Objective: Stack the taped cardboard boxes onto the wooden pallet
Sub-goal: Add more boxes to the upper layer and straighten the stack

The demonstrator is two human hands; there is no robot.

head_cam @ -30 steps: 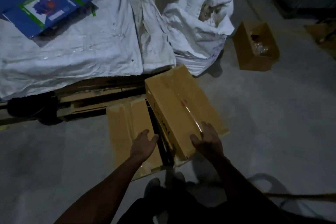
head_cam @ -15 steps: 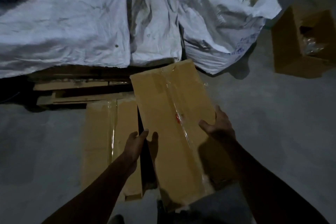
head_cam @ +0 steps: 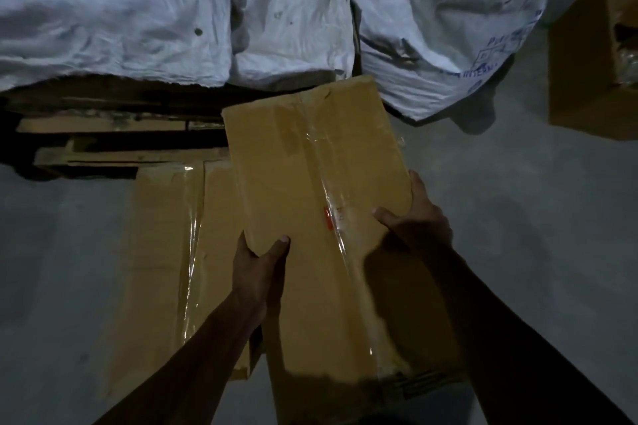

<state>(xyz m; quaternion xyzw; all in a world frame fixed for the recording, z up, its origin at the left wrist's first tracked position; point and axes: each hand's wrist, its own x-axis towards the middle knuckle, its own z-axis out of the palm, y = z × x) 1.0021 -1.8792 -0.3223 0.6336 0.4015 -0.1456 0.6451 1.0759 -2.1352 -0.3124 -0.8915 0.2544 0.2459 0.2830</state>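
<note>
A long brown taped cardboard box (head_cam: 310,162) fills the middle of the view, with clear tape running along its top. My left hand (head_cam: 257,269) grips its left edge, thumb on top. On the right edge my right hand (head_cam: 412,221) holds it, thumb lying across the top face. A second taped box (head_cam: 165,252) lies flat on the floor to the left, partly under the first. The wooden pallet (head_cam: 114,155) shows as dark slats beyond both boxes, mostly covered by white sacks.
White woven sacks (head_cam: 114,10) lie across the pallet, and a bulging printed sack (head_cam: 448,28) stands at the back right. An open cardboard box (head_cam: 587,62) sits on the concrete floor (head_cam: 535,200) at the far right.
Both hands have closed on the box's sides; the left hand came in from the gap beside it. The view has moved closer and lower over the box.
</note>
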